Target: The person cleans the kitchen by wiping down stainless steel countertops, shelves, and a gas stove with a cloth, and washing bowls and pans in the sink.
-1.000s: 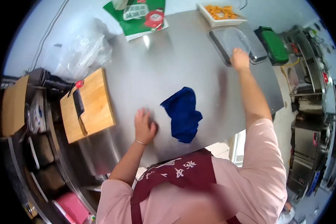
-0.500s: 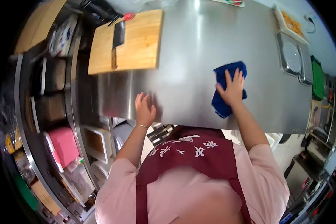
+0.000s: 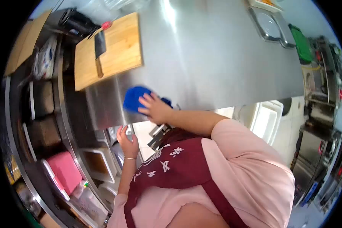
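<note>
Fingers of the right hand (image 3: 157, 109) are spread flat; those of the left hand (image 3: 129, 145) curl loosely, unclenched. Before them stretches a broad stainless-steel counter (image 3: 216, 64); beyond, leftward, a rectangular pale-wood board (image 3: 121, 47). Right under the right fingers lies a crumpled blue cloth (image 3: 133, 99).

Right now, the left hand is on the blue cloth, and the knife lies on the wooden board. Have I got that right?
Not quite: the head view shows the right hand on the blue cloth, while the left hand is off it. The knife does lie on the wooden board.
</note>
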The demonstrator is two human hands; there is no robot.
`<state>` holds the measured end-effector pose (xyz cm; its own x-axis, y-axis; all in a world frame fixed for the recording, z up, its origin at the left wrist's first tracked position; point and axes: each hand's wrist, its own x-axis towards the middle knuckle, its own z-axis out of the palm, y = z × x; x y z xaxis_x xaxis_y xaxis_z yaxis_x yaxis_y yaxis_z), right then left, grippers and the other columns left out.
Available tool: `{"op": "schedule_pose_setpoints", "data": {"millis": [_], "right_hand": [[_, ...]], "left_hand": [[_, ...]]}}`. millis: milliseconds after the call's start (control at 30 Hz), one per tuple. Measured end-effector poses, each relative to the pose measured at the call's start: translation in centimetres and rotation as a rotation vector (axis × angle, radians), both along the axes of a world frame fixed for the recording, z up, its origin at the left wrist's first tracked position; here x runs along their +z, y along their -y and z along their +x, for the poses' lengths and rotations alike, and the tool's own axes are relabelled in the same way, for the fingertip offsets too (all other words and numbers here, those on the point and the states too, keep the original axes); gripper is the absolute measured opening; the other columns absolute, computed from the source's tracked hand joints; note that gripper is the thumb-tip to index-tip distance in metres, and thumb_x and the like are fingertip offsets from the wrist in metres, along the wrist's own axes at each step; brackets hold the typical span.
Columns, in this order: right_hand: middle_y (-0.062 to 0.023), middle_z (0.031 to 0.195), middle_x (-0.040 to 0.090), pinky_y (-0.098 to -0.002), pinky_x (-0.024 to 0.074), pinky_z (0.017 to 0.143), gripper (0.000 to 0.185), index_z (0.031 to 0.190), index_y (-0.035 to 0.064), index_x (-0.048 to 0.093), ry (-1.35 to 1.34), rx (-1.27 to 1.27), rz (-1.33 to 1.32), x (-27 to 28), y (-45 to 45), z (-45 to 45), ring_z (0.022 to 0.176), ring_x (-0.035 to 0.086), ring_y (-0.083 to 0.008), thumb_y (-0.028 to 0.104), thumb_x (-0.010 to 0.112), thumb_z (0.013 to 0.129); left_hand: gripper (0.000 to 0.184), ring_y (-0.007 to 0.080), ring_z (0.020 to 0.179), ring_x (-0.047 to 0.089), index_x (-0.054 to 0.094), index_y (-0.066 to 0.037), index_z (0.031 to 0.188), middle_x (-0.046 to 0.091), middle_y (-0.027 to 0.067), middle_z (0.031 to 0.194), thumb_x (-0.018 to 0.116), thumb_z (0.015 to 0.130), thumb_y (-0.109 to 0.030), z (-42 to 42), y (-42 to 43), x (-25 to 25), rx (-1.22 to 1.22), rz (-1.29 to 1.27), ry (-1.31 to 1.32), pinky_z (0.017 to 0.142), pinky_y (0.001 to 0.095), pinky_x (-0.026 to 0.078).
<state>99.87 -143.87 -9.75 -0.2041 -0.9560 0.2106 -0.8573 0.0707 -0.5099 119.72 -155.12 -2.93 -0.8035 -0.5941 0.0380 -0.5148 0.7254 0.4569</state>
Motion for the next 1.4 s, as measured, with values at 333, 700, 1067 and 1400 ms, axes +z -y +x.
{"op": "schedule_pose_setpoints", "data": {"millis": [333, 700, 1067, 1400], "right_hand": [[-0.0115, 0.129, 0.047, -0.0466, 0.0268, 0.103, 0.038, 0.112, 0.0193, 0.061, -0.08, -0.425, -0.061, 0.2, -16.8, -11.8, 0.122, 0.04, -0.0295, 0.02, 0.058, 0.073], [-0.0092, 0.136, 0.039, -0.0545, 0.0195, 0.106, 0.04, 0.124, 0.0229, 0.05, -0.2, -1.176, 0.218, -0.5, -41.9, -32.7, 0.129, 0.033, -0.0263, 0.024, 0.047, 0.084], [-0.0137, 0.132, 0.042, -0.0404, 0.0419, 0.093, 0.045, 0.122, 0.0189, 0.052, -0.176, -1.944, 0.419, -5.2, -74.9, -41.1, 0.114, 0.049, -0.0305, 0.017, 0.051, 0.077], [-0.021, 0.13, 0.037, -0.0372, 0.0313, 0.103, 0.063, 0.127, 0.0085, 0.04, -0.388, -2.043, 0.161, 4.7, -81.6, -34.2, 0.122, 0.035, -0.0359, 0.002, 0.056, 0.067]], "left_hand": [[0.05, 0.0409, 0.118, 0.037, 0.048, -0.002, 0.119, 0.039, 0.0247, 0.129, 0.064, 0.074, -0.018, -15.3, -5.1, -1.3, -0.511, -0.042, 0.078, 0.101, 0.0462, 0.03], [0.093, 0.0383, 0.124, 0.035, 0.046, 0.012, 0.119, 0.049, 0.0241, 0.122, 0.064, 0.067, -0.063, -31.3, -17.4, 0.5, -0.567, -0.375, 1.109, 0.102, 0.0419, 0.029], [0.108, 0.0355, 0.129, 0.029, 0.029, 0.016, 0.129, 0.037, 0.0269, 0.134, 0.058, 0.068, -0.068, -30.0, -15.4, -3.8, -0.591, -0.567, 1.233, 0.108, 0.0379, 0.021], [0.11, 0.0398, 0.129, 0.026, 0.027, 0.019, 0.127, 0.036, 0.0303, 0.132, 0.064, 0.065, -0.064, -28.9, -14.6, -4.3, -0.535, -0.47, 1.046, 0.107, 0.038, 0.025]]}}
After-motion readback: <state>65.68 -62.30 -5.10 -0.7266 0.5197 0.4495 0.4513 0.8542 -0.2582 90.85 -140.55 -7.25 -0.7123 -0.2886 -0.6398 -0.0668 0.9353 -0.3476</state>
